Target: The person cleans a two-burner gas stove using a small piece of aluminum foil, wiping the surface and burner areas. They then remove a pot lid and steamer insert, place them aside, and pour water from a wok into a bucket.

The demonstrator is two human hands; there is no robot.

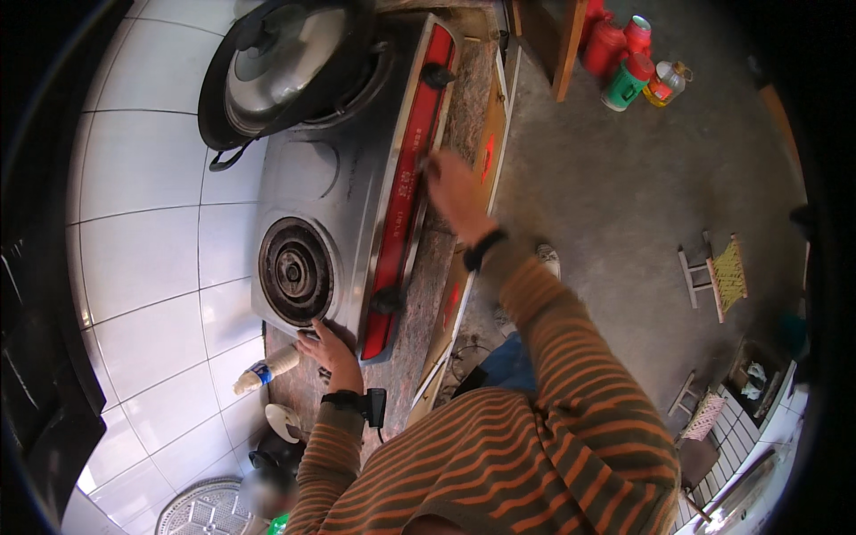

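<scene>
A two-burner gas stove (361, 221) with a red front panel (394, 214) stands on the counter before me. My left hand (332, 354) lies on its near end, fingers apart on the metal rim beside the bare burner (294, 271). At the middle of the red panel is my right hand (455, 190), fingers curled and blurred by motion. A small dark spot shows at those fingertips, too unclear to name. Black knobs (438, 75) sit toward both ends of the panel. The far burner carries a black wok (217, 114) under a metal lid (287, 73).
White wall tiles (144, 267) rise behind the stove. A plastic bottle (267, 370) lies by its near end, with a perforated round tray (204, 508) beyond. Red flasks (605, 47), a green flask (627, 83) and an oil jug (667, 83) stand on the floor; a woven stool (727, 277) is there too.
</scene>
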